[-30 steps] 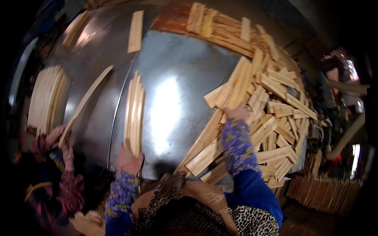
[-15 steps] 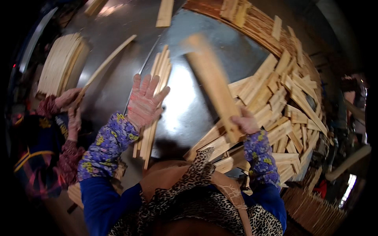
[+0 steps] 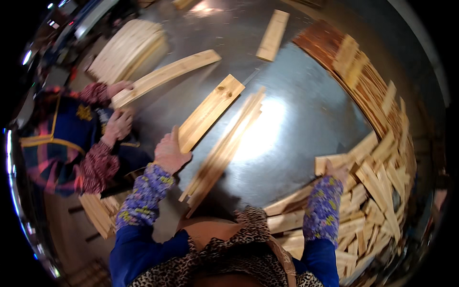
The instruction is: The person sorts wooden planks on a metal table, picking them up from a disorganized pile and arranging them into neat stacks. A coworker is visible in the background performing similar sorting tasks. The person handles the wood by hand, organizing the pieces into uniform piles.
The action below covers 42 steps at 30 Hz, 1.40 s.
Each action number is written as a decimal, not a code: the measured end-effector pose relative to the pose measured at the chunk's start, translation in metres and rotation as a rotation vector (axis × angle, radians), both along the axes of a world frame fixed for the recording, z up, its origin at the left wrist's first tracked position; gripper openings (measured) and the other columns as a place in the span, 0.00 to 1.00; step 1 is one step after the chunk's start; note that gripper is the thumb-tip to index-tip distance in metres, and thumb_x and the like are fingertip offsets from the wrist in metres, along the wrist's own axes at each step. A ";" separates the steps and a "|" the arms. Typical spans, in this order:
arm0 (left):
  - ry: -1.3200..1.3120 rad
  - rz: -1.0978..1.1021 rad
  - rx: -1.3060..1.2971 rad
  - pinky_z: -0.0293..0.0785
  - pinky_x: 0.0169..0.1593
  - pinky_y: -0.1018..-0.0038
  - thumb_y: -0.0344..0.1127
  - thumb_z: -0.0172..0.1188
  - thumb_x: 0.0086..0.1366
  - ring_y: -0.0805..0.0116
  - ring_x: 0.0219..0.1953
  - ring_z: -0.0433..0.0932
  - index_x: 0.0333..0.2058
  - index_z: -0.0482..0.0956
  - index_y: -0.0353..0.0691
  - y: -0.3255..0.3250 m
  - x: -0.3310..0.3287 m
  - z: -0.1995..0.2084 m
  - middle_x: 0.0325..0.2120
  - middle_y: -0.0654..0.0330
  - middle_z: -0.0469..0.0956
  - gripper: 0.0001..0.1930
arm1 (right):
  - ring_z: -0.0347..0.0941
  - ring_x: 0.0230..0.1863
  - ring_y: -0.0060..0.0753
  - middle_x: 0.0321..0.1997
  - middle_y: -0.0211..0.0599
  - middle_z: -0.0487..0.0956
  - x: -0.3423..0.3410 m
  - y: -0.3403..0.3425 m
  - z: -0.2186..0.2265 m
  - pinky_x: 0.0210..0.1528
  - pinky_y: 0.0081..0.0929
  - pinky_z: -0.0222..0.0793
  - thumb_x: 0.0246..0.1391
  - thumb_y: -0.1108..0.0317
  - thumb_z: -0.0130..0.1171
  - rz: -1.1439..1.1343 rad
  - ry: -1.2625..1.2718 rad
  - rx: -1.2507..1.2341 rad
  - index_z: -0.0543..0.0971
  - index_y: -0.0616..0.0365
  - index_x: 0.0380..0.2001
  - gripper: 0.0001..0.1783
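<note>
My left hand [image 3: 171,152] grips the near end of a flat wooden board [image 3: 210,115] with a dark knot near its far end. The board lies slantwise over the metal table [image 3: 291,105]. Just right of it rests a bundle of narrow wooden strips [image 3: 227,150], roughly parallel to it. My right hand [image 3: 337,173] is over the near left side of a heap of loose wood pieces [image 3: 368,191], touching or just above a short board [image 3: 330,164]. Its fingers look spread, with nothing seen in them.
To the left, a co-worker's hands [image 3: 119,122] hold a curved board [image 3: 167,76]. Behind that stands a stack of boards [image 3: 126,50]. One single board [image 3: 273,36] lies at the far side. A reddish-brown sheet [image 3: 320,45] bearing wood pieces edges the far right.
The board from my right hand is now in my left, at the left of the strips. My right hand has moved to the heap. The view has turned, shifting the table in the picture.
</note>
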<state>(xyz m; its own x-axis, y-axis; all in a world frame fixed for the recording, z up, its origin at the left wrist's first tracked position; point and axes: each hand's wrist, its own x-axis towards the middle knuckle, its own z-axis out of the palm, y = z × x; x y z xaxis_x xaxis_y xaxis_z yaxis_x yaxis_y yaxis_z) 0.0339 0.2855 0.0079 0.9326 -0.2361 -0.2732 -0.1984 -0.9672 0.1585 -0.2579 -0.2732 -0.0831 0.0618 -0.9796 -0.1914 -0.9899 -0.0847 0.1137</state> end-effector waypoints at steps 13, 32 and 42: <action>-0.224 -0.114 -0.471 0.66 0.74 0.50 0.47 0.68 0.68 0.40 0.70 0.72 0.72 0.71 0.38 0.033 -0.007 -0.077 0.68 0.43 0.75 0.37 | 0.72 0.72 0.49 0.70 0.49 0.77 -0.048 0.021 0.020 0.76 0.46 0.70 0.66 0.55 0.62 0.054 -0.867 0.225 0.70 0.59 0.73 0.37; 0.198 -0.219 -0.046 0.63 0.78 0.53 0.65 0.77 0.54 0.37 0.79 0.59 0.82 0.50 0.36 -0.035 -0.103 -0.019 0.81 0.36 0.50 0.68 | 0.78 0.61 0.61 0.57 0.51 0.82 0.055 0.323 0.084 0.65 0.57 0.72 0.52 0.59 0.72 1.155 -0.567 0.382 0.80 0.48 0.60 0.31; 0.169 -0.174 -0.139 0.70 0.73 0.51 0.50 0.77 0.55 0.38 0.73 0.67 0.80 0.54 0.39 -0.038 -0.125 -0.023 0.76 0.40 0.60 0.59 | 0.82 0.64 0.59 0.59 0.54 0.86 0.101 0.183 0.100 0.67 0.51 0.76 0.59 0.59 0.73 1.016 -0.259 0.416 0.77 0.49 0.69 0.35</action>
